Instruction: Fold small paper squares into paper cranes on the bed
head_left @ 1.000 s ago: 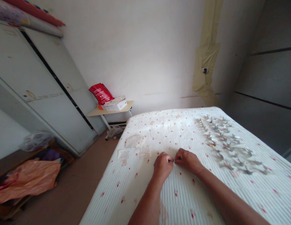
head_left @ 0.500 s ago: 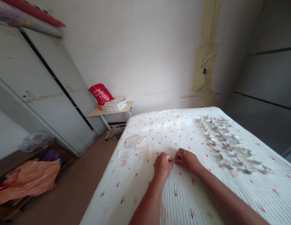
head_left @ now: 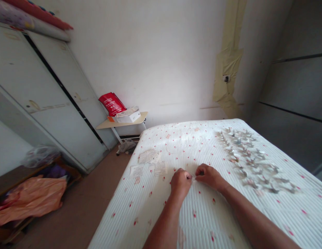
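Observation:
Between my fingertips is a small, pale piece of folded paper [head_left: 193, 178], mostly hidden and too small to make out in detail. My left hand [head_left: 180, 181] is closed, pinching its left side between thumb and fingers. From the right, my right hand [head_left: 208, 176] pinches the other side, also closed. Both hands are low over the bedspread [head_left: 202, 214]. Printed paper pieces [head_left: 160, 168] lie flat to the left of my hands. On the right are rows of many small folded paper figures [head_left: 250, 159] that look like cranes.
The bed stands against a white wall [head_left: 155, 62]. Behind its left corner a small table [head_left: 106, 123] holds a red bag [head_left: 112, 103] and a white box [head_left: 128, 117]. A cabinet [head_left: 54, 93] stands at left, with an orange plastic bag [head_left: 33, 199] below it.
My right hand has shifted slightly right, widening the gap between my fingertips. More of the pale paper shows there. My left hand has stayed nearly still.

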`<action>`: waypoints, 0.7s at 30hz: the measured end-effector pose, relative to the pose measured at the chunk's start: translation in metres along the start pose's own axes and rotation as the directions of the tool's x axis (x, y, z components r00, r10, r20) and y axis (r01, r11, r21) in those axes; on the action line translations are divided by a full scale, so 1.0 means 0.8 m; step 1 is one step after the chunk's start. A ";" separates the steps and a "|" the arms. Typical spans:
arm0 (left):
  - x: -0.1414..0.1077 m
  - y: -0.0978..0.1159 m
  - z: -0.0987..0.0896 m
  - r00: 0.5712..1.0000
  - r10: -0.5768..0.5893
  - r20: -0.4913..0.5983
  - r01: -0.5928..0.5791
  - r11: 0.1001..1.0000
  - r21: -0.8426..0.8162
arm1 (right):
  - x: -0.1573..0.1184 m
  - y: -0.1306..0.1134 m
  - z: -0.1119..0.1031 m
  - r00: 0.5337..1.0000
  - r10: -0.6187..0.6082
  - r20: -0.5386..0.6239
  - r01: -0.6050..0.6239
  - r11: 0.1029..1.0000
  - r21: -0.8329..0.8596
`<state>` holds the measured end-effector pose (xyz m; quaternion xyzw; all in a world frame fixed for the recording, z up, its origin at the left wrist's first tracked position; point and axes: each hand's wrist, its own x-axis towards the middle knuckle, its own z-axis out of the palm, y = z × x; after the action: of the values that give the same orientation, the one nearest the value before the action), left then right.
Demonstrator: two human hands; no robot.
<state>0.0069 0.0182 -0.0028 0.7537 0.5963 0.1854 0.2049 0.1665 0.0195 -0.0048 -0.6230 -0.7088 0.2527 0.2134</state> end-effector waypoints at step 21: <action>0.001 -0.002 0.004 1.000 -0.007 -0.001 0.007 0.999 0.037 | 0.000 -0.013 0.007 0.996 0.092 -0.021 -0.094 0.987 -0.132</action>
<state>0.0075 0.0193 -0.0060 0.7552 0.6025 0.1737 0.1912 0.1551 0.0183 -0.0028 -0.6701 -0.6926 0.2100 0.1647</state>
